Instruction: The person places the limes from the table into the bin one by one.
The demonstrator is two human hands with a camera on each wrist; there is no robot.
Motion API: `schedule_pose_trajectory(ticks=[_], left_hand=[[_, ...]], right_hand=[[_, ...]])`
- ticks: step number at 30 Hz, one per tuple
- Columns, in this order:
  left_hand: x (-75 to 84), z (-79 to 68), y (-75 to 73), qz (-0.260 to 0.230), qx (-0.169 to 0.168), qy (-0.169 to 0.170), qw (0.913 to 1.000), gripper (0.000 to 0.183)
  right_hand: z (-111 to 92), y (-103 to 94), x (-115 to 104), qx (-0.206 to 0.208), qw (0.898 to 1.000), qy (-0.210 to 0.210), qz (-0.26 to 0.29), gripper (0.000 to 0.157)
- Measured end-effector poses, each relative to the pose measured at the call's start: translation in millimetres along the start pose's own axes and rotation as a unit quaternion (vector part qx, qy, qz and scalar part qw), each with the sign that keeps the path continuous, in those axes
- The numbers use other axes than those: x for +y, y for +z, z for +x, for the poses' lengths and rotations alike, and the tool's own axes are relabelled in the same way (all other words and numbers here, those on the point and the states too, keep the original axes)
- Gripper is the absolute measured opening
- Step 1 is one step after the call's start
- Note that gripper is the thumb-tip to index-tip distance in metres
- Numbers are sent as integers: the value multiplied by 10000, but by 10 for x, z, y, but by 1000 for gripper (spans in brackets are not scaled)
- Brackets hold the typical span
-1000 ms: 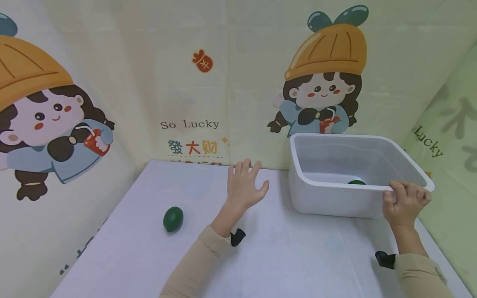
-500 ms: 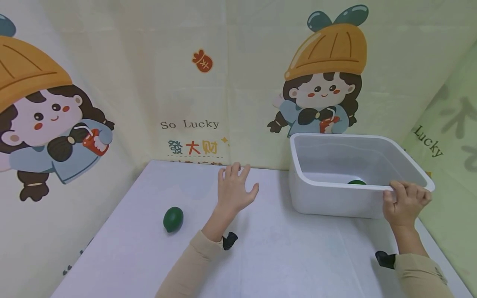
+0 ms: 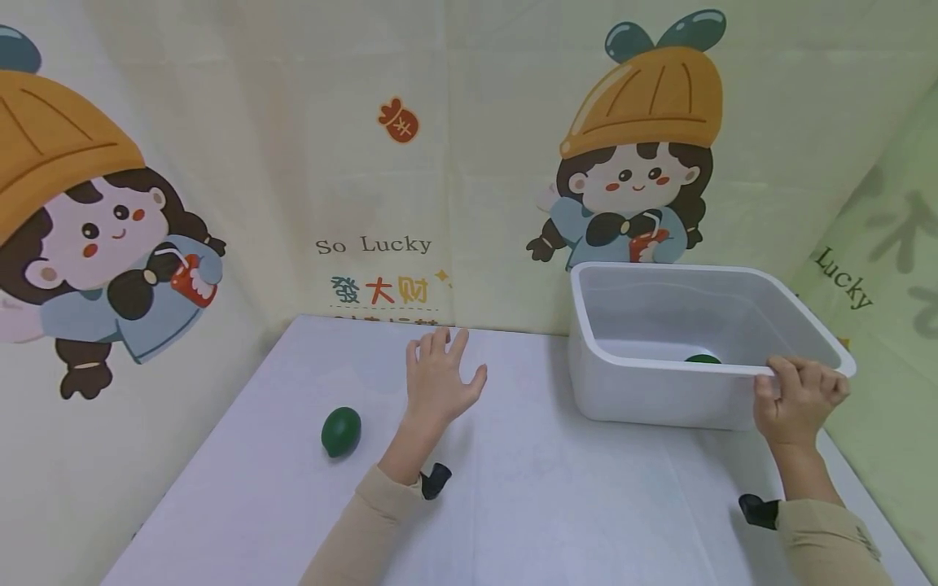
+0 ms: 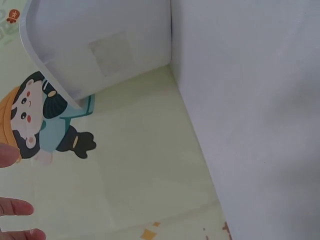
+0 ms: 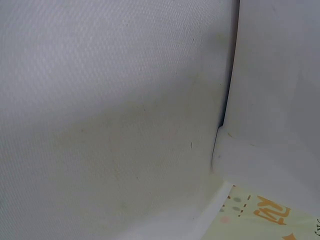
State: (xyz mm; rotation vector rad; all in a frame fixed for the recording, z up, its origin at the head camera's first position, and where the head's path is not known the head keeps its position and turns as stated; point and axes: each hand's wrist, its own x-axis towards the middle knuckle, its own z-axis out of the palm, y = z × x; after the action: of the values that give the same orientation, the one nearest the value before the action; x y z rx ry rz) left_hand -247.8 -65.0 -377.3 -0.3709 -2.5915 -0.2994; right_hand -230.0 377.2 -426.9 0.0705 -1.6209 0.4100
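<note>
In the head view a green lime [image 3: 341,432] lies on the white table, left of my left hand [image 3: 441,381]. That hand hovers over the table with fingers spread and nothing in it. A few of its fingertips [image 4: 17,206] show at the left edge of the left wrist view. My right hand [image 3: 800,405] grips the near rim of a white plastic bin [image 3: 659,392], fingers curled over the edge close to its right corner. Inside the bin the top of another green thing [image 3: 702,359] shows; the front wall hides the rest.
A printed cloth backdrop [image 3: 498,203] with cartoon figures stands behind the table [image 3: 557,505] and along both sides. The bin sits at the table's back right, against the backdrop. Each wrist wears a small black device [image 3: 436,481].
My left hand has moved left and slightly toward me, away from the bin and nearer the lime. The right hand, bin and lime have stayed put.
</note>
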Motion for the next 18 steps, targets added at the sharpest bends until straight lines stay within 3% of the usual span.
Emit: schedule_pose_trajectory(ticks=[10,18], left_hand=[[-217,-59,62,-78,222,-232,9995,48],[-380,-116,20,-6,-122,-633,9979,51]], right_hand=[[21,0,-37,-33,10000,27,-29,63],[13,17,-9,-29,10000,26,-55,61]])
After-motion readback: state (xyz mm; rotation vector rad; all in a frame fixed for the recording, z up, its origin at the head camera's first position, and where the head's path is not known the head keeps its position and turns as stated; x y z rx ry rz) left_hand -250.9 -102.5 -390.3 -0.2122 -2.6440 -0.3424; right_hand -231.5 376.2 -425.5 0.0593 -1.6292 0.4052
